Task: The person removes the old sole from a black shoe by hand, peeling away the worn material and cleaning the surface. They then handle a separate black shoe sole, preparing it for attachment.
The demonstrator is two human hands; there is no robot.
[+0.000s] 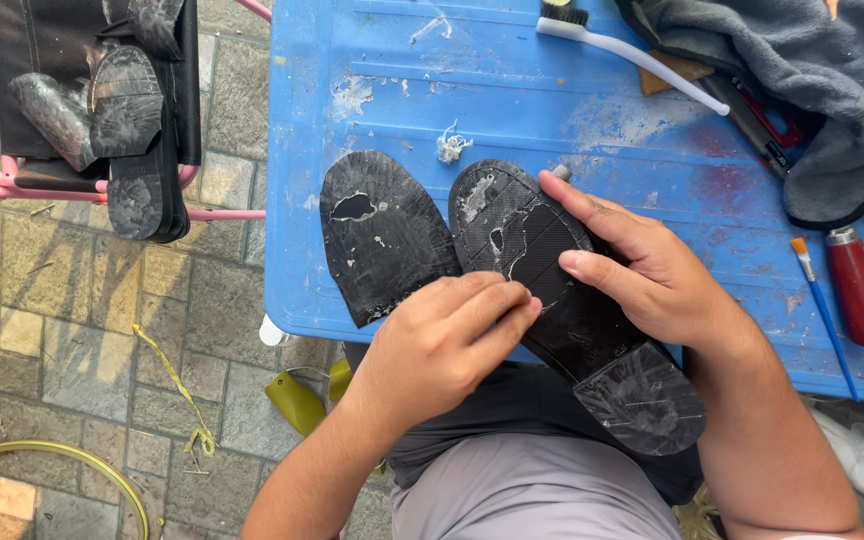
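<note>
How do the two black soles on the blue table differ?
The left sole is only a forepart, lying free; the right sole is full length with a heel and hangs off the table. Both hands, left hand and right hand, rest on the right sole, none on the left. Both are black with pale patches.

soles [512, 260]: black, ridged, whitish patches | table [652, 170]: blue | brush handle [642, 58]: white | cloth [812, 70]: grey, perhaps dusty
</note>
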